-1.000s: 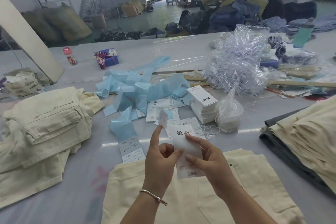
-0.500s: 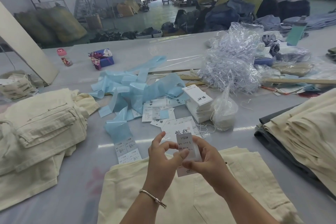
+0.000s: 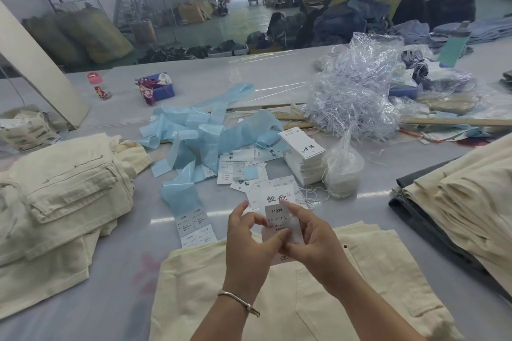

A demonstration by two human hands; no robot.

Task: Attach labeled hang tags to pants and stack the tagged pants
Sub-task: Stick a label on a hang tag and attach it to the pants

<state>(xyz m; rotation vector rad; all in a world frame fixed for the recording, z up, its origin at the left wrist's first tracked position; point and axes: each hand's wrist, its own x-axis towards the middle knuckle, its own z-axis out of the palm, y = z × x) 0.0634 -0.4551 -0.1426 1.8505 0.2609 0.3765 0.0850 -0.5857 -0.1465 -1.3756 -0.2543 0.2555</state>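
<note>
Currently mid-labelling: sticker onto tag, pants not yet tagged. Left hand (image 3: 250,241) and right hand (image 3: 313,238) both raised over cream pants (image 3: 277,299) spread on near edge of surface (image 3: 124,293). Hang tag (image 3: 277,198) held upright between both hands, black brush characters showing at top. Size sticker (image 3: 277,216) reading "1103#" and "L" lying on tag face below the characters.

Grip, left: thumb and fingertips pinching tag's lower left edge, narrow. Grip, right: thumb and forefinger pinching sticker and tag's right edge, narrow; a translucent scrap, probably backing, under right thumb, cannot confirm.

Supplies: tag stack (image 3: 303,158) far of hands, centre; sticker sheet (image 3: 195,227) just left of hands; blue backing strips (image 3: 199,133) heaped beyond; bag of string loops (image 3: 342,171) right of tag stack. Tagged-looking cream pile (image 3: 55,188) at left; folded stack (image 3: 457,202) at right.

To do step well, judged: square sticker edges to tag edges before pressing; smooth from one edge to other to avoid bubbles; keep printed characters uncovered; keep punched hole free for string. Risk: skewed sticker, awkward to relift.
</note>
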